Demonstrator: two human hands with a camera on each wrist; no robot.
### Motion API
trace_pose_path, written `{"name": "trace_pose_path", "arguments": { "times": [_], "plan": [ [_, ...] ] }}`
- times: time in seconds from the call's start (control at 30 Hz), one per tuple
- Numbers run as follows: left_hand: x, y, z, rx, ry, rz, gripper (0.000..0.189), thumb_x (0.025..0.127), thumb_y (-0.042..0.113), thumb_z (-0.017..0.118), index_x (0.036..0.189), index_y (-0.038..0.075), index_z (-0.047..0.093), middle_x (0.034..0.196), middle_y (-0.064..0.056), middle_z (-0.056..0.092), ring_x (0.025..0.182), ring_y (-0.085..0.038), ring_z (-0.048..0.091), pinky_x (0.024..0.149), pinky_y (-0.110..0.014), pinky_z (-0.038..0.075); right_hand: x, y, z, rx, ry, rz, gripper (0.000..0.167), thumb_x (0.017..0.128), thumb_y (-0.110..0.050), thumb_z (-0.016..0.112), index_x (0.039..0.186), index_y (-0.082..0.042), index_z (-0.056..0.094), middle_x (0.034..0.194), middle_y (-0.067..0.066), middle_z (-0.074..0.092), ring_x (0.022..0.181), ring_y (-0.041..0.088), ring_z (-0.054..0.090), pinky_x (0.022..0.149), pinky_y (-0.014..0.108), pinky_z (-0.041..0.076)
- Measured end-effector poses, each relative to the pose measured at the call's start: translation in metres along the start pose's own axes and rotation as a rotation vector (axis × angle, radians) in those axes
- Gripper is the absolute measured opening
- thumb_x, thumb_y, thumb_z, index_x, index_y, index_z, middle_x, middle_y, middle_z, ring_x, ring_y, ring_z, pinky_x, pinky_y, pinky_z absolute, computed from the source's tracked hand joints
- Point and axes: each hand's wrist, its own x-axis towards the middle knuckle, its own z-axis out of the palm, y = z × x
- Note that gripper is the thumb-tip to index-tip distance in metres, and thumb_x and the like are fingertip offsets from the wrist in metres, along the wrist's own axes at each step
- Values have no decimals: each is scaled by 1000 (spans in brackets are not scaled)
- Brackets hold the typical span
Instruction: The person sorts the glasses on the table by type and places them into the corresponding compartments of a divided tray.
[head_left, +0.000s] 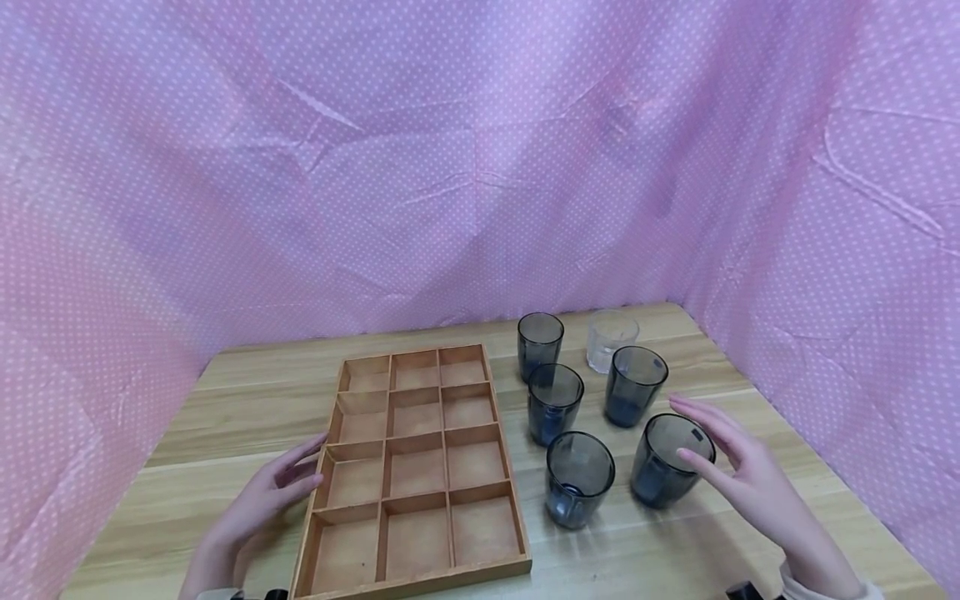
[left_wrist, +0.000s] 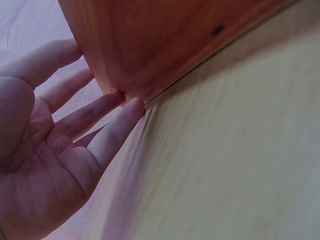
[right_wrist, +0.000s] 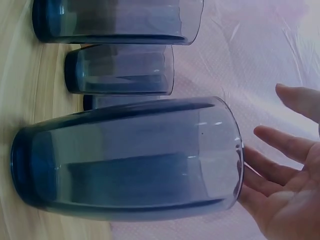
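A wooden compartment tray (head_left: pixel 417 462) lies on the table at centre-left. My left hand (head_left: pixel 262 500) is at its left side; in the left wrist view, the fingertips (left_wrist: pixel 134 107) touch the tray's outer wall (left_wrist: pixel 150 45), fingers extended. My right hand (head_left: pixel 750 479) is spread beside the nearest right-hand smoky grey drinking glass (head_left: pixel 660 475), its thumb near the rim. The right wrist view has this glass (right_wrist: pixel 135 165) upright on the table, with the fingers (right_wrist: pixel 272 162) partly behind its rim; contact is unclear.
More grey glasses stand right of the tray: a front one (head_left: pixel 577 479), a middle one (head_left: pixel 555 404), a back one (head_left: pixel 540 346) and one (head_left: pixel 633 387) beyond my right hand. A clear glass (head_left: pixel 611 342) stands behind. Pink dotted cloth (head_left: pixel 472 167) encloses the wooden table (head_left: pixel 247 392).
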Motion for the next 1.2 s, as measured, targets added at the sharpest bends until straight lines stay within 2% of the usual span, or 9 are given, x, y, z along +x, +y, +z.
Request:
{"name": "trace_pose_path", "arguments": {
  "times": [0.2,0.43,0.63,0.83,1.07,1.2],
  "plan": [
    [1,0,2,-25,2,28,60,97,9,55,149,-5,28,147,-40,26,114,18,44,89,-11,45,-6,-10,8,-103,63,-75,65,71,11,76,132,-5,58,135,-17,54,127,-10,42,102,2,29],
    [1,1,2,-33,0,37,60,97,7,54,149,-5,27,148,-41,24,114,19,43,90,-10,44,-10,-19,25,-96,9,-119,69,69,7,80,132,-7,58,134,-9,56,123,-12,45,101,2,31],
    [3,-2,3,-40,-13,59,60,97,6,54,149,-7,25,149,-40,20,117,19,41,91,-9,43,-14,-24,32,-111,26,-125,70,67,3,82,132,-10,59,133,-5,59,126,-12,42,102,2,28],
    [2,-2,3,-19,2,59,59,97,6,54,148,-6,27,148,-40,23,116,20,41,91,-9,43,-16,-25,39,-120,-10,-153,70,67,2,83,132,-8,58,132,-3,60,127,-13,41,103,2,28],
    [1,-2,3,-11,-5,42,59,98,8,54,149,-4,26,149,-40,23,115,20,41,91,-9,43,-18,-25,51,-65,-54,-123,66,73,-4,81,134,-9,56,135,-3,58,129,-13,39,103,1,27],
    [1,-2,3,-4,-3,34,59,98,8,54,149,-4,26,149,-40,23,114,20,41,91,-10,43,-20,-23,57,-9,-97,-90,69,75,-6,80,138,-5,51,135,13,57,127,-14,40,101,2,30]
  ]
}}
